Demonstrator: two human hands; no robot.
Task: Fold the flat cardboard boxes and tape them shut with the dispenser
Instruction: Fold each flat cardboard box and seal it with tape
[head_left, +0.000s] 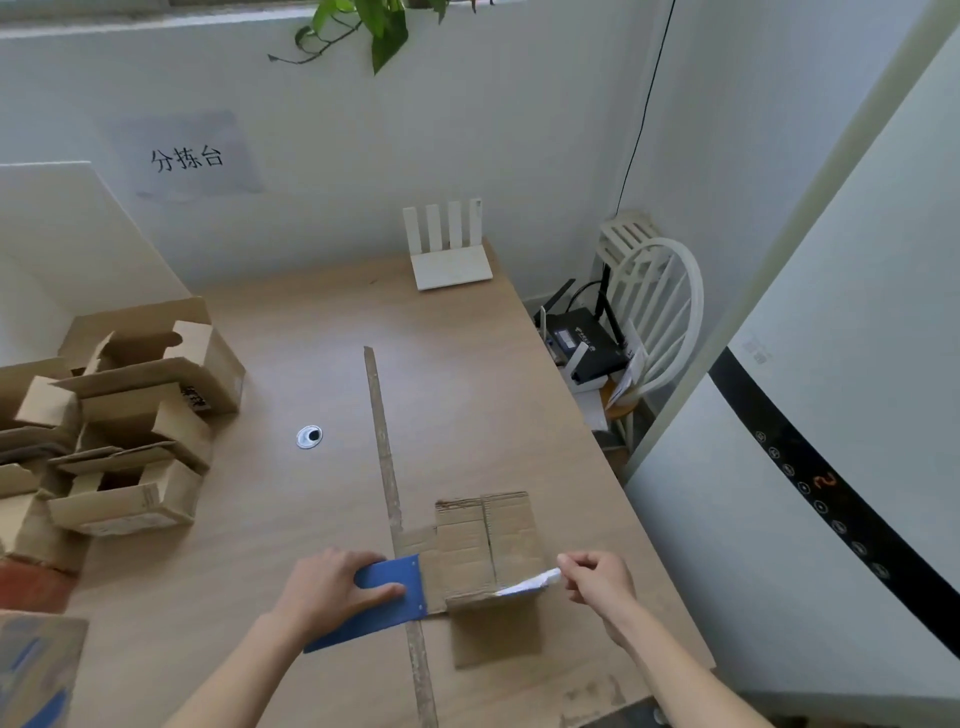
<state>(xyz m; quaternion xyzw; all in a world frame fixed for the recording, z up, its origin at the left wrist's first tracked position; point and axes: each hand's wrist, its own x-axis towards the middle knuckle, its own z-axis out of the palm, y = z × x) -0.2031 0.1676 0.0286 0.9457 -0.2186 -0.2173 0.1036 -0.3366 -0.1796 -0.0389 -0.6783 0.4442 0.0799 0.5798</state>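
Head view: left hand (332, 587) grips blue dispenser (382, 597), thumb across its top, pressed to left edge of cardboard box (491, 551). Box sits near front right of table (311, 322). Right hand (597, 579) pinches white tape end (530, 583), drawn across box top. Tape possibly already stuck; blur hides it. Box light, stiff, creasable; hold by edges. 1 pile of folded boxes (130, 415) at left.
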